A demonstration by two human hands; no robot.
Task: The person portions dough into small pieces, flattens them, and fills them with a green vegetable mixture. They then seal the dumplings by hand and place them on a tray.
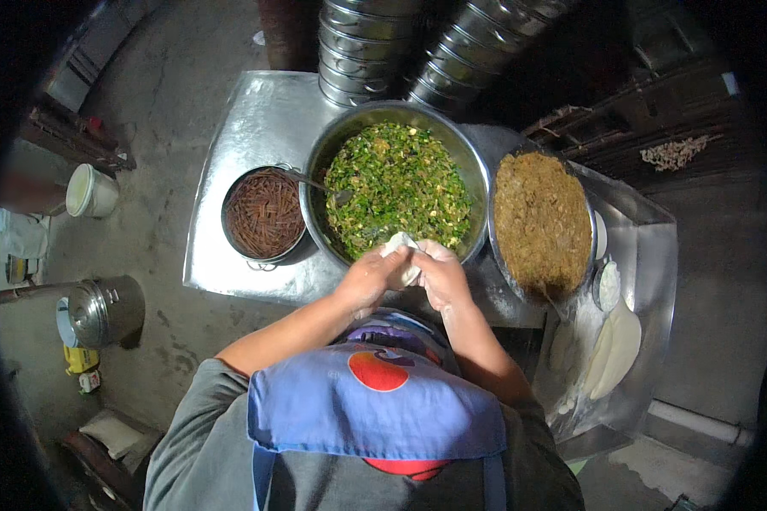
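Both hands meet over the near rim of a large metal basin (479,230). Between them is a piece of white dough (401,244), partly hidden by the fingers. My left hand (372,276) pinches it from the left side, thumb on top. My right hand (442,271) grips the other side, and flour dusts both wrists. Chopped green vegetable filling (399,182) with yellow bits fills the basin. A metal spoon (319,185) leans over the basin's left rim, its bowl in the filling. Whether the dough holds any filling cannot be seen.
Left of the basin stands a round steamer (265,214) with a brown slatted liner. To the right is a basin of brown filling (540,220). Dough sheets (613,351) and a bowl of flour (608,286) lie farther right. Stacked metal steamers (364,57) rise behind.
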